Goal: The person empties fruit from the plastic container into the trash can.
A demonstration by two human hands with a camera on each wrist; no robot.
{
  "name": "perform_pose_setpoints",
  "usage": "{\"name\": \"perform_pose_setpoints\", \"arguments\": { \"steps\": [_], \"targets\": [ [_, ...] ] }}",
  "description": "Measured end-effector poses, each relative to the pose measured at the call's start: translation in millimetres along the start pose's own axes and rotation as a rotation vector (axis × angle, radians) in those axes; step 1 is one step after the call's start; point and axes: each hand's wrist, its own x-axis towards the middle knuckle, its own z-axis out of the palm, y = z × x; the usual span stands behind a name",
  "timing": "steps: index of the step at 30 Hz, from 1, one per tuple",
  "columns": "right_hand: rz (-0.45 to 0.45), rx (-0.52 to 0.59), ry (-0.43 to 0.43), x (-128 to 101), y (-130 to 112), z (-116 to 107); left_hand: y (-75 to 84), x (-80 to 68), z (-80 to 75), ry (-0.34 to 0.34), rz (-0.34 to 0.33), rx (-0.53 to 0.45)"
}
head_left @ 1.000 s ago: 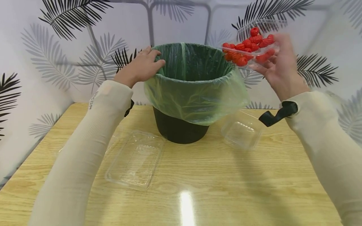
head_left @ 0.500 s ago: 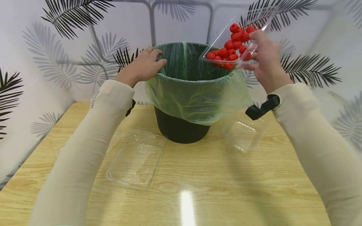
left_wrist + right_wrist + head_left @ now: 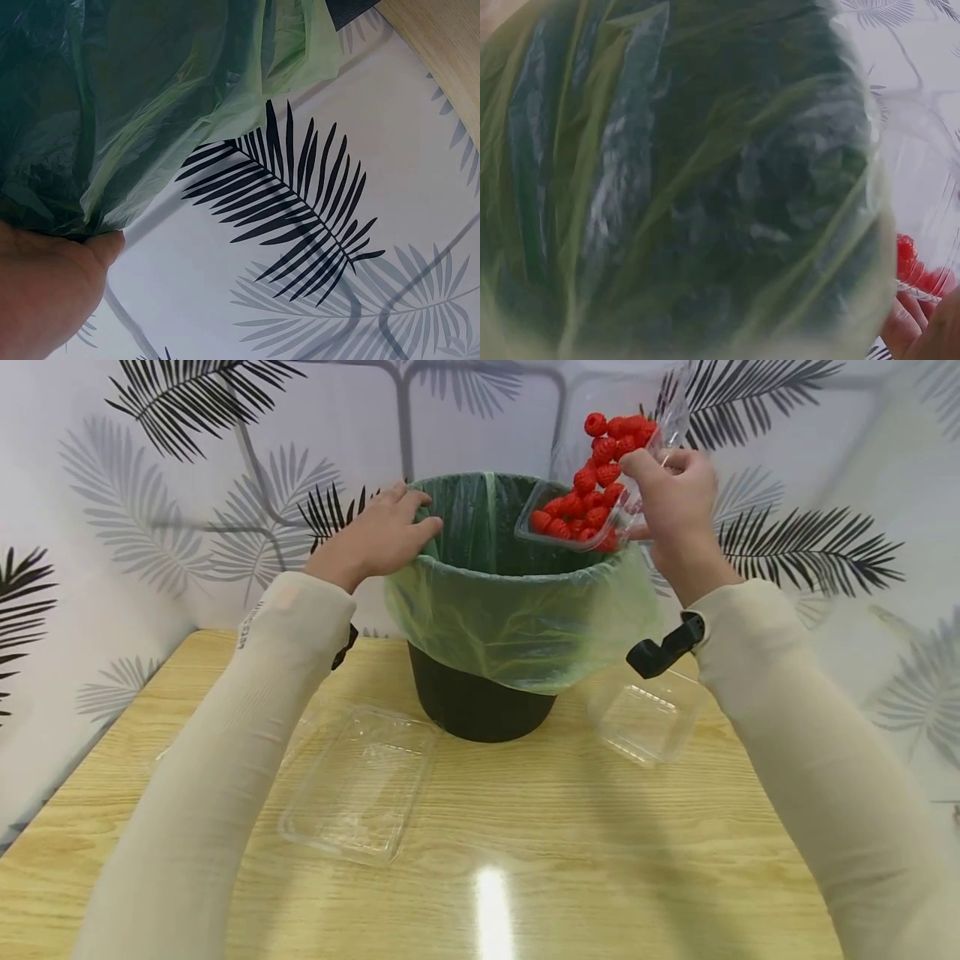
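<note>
A black trash can (image 3: 480, 706) stands upright at the back of the table, lined with a green plastic bag (image 3: 517, 618) folded over its rim. My left hand (image 3: 378, 535) grips the left side of the bagged rim; in the left wrist view its thumb (image 3: 105, 244) lies against the bag. With my right hand (image 3: 671, 497) I hold a clear plastic box (image 3: 536, 535) by its right side. It is tilted, its lower end over the bin's opening. Red raspberries (image 3: 588, 502) are piled toward that low end. The right wrist view shows mostly bag, with raspberries (image 3: 907, 259) at its edge.
A clear rectangular plastic tray (image 3: 360, 785) lies on the wooden table (image 3: 525, 827) left of the bin. Another clear box (image 3: 645, 718) sits to the right. A further clear piece is partly behind the left sleeve. A leaf-patterned wall (image 3: 225, 527) stands close behind.
My right hand has brought the raspberry box leftward, from beside the bin to over its opening, and tilted it down at the left. The left hand has stayed at the rim.
</note>
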Motion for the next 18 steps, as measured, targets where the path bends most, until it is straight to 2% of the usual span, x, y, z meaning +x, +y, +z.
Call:
{"name": "perform_pose_setpoints", "arguments": {
  "steps": [3,10,18],
  "targets": [
    [-0.01,-0.014,-0.011,-0.8,3.1,3.8,0.0,0.8,0.5,0.0,-0.001,-0.001],
    [-0.111,-0.031,-0.066,-3.0,8.9,7.2,-0.6,0.2,-1.6,0.007,-0.01,0.008],
    [-0.127,-0.109,-0.05,-3.1,12.0,7.6,0.0,1.6,-0.2,0.0,-0.014,0.01]
  ]
}}
